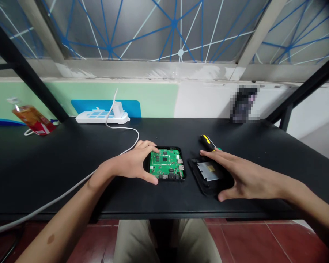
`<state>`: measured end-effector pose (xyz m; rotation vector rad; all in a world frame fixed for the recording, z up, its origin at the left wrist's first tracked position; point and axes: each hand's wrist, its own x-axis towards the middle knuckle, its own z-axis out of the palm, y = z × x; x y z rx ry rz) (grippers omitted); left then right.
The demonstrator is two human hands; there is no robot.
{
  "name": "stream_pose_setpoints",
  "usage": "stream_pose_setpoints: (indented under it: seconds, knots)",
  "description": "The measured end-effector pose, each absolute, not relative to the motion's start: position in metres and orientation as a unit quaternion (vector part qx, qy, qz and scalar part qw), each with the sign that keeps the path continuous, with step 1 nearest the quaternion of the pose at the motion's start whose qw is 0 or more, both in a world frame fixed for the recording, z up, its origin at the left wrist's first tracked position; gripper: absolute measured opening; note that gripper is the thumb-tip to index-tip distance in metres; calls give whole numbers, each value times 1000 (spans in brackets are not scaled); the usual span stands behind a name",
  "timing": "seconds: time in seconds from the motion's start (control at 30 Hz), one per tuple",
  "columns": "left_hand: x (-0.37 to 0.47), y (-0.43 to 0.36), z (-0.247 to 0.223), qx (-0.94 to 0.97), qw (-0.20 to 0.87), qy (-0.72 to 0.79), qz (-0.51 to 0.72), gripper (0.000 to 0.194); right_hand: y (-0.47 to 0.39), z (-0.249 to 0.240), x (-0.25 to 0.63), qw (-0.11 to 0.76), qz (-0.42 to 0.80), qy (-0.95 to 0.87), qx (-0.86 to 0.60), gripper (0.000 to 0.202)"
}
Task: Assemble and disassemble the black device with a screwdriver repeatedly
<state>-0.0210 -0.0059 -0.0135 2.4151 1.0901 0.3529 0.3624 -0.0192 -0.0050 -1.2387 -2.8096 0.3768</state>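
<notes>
A green circuit board [164, 163] lies in a black square casing [183, 175] on the dark table. My left hand [135, 160] grips the casing's left side, thumb at the front and fingers at the back. To the right rests a black cover [197, 179] with a silver metal plate [210, 171] inside it. My right hand [241, 175] spans the cover's right side, thumb and fingers spread apart. Just behind that hand lies a screwdriver with a black and yellow handle [207, 142].
A white cable [63, 195] runs across the table [71, 153] from a plug in the power strip [98, 117] at the back. At far left a drink bottle [35, 117] leans; a blurred dark object [242, 106] stands back right. Black frame posts flank the table.
</notes>
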Motion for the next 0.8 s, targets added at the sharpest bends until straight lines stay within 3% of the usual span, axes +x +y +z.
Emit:
stream_pose_setpoints:
  seconds: [0.27, 0.63, 0.8]
  knots:
    - [-20, -8, -9, 878, 234, 404, 107, 85, -20, -18, 361, 58, 97, -904, -413, 121]
    - [-13, -12, -4, 864, 227, 430, 130, 80, -8, 4, 324, 157, 131, -899, -387, 123]
    - [-10, -12, -5, 863, 213, 411, 204, 99, 3, 9, 292, 183, 87, -909, -363, 133]
